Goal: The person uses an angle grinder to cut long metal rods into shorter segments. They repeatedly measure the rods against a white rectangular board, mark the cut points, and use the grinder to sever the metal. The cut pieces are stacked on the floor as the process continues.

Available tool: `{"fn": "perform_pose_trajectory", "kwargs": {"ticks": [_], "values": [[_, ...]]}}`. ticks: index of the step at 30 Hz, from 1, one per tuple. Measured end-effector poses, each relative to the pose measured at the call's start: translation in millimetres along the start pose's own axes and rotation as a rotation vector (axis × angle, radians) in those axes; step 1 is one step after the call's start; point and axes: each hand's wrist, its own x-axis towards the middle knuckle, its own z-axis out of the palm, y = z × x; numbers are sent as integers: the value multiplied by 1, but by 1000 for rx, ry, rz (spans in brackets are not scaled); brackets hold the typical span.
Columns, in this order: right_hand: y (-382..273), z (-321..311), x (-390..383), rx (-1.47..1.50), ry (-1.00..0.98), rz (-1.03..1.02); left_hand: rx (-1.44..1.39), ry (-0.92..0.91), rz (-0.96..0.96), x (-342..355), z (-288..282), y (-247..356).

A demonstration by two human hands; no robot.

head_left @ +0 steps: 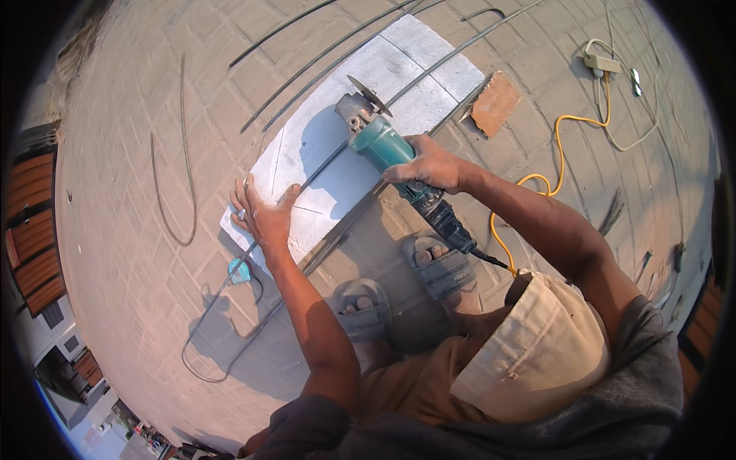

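My right hand [431, 163] is wrapped round the body of a green angle grinder [383, 146]. The grinder's thin cutting disc [369, 96] stands on edge above a long, thin steel rod [326, 163]; I cannot tell whether they touch. That rod crosses a white slab [406, 38] lying on the paving. My left hand [264, 215] rests flat over the rod near the slab's near left end, fingers spread and thumb apart. Below this hand the rod bends round into a long loop on the ground. The contact under the palm is hidden.
More rods [307, 80] lie along the slab's far left side, and a bent one [190, 192] farther left. A brown flat piece [497, 105] sits at its right. An orange cord [562, 146] runs to a socket block [602, 64]. My sandalled feet [441, 264] and a turquoise object [239, 270] are near.
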Motion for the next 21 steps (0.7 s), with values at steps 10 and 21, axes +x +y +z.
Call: {"fn": "perform_pose_trajectory", "kwargs": {"ticks": [10,21], "values": [[1,-1,-3,-6,-24,15,8,-23,-18,1,-2,3],[-3,-4,-1,-7,-26,41,-6,-4,-11,1,-1,3]]}}
